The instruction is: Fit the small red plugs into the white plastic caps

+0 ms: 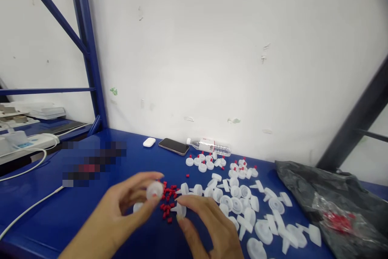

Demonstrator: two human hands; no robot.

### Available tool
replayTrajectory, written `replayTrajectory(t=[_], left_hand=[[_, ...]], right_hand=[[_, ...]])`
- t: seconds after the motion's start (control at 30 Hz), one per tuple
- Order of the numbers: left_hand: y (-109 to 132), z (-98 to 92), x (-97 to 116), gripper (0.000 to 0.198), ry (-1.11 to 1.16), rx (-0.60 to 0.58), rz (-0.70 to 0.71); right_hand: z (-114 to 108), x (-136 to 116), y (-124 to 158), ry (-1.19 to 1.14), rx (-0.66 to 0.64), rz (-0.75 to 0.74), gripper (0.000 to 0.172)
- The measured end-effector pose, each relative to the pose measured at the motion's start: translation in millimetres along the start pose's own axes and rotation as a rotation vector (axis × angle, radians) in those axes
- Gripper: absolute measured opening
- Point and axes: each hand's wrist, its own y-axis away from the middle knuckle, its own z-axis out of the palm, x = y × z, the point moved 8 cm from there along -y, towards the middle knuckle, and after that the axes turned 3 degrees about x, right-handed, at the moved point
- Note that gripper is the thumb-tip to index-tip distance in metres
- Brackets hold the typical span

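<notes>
Your left hand point(113, 206) had one white cap point(154, 187) pinched, your right hand point(214, 222) one nozzle cap point(182, 210), spout pointing left, long axis roughly level. Red tips point(165, 207) piled between them, too jumbled to count; one phone point(173, 146) beyond.

One translucent white nozzle cap point(154, 189) is held disc-on, a second cap point(181, 210) is pinched spout leftward, red tips point(165, 207) are heaped between, bare caps point(237, 205) are strewn rightward, red-tipped caps point(202, 167) grouped behind.
</notes>
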Motion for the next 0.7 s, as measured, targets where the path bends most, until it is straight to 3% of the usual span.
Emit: replayTrajectory(t=[0.07,0.13,0.2,0.47,0.6,0.7], left_hand=[[-5.3,-41.7,0.6,0.052,-0.273,0.214,0.074],[-10.2,-66.0,-3.3,0.046,-0.391,0.278,0.086],[-16.3,-75.0,-10.8,0.043,-0.458,0.253,0.065],[-30.4,-63.4,-37.3,0.031,-0.638,0.091,-0.010],[-23.9,-63.2,-18.4,0.043,-0.741,0.172,0.049],[-12.9,-47.5,-0.2,0.048,-0.815,0.169,0.079]], right_hand=[[8.2,9.3,4.6,0.149,-0.053,0.034,0.022],[14.7,17.0,9.0,0.268,-0.082,0.037,0.028],[19.4,21.9,12.2,0.320,-0.097,0.021,0.036],[23.3,32.4,16.2,0.426,-0.155,-0.038,0.034],[22.7,35.2,18.5,0.437,-0.150,-0.041,0.029],[19.7,31.6,18.5,0.436,-0.133,-0.029,0.021]])
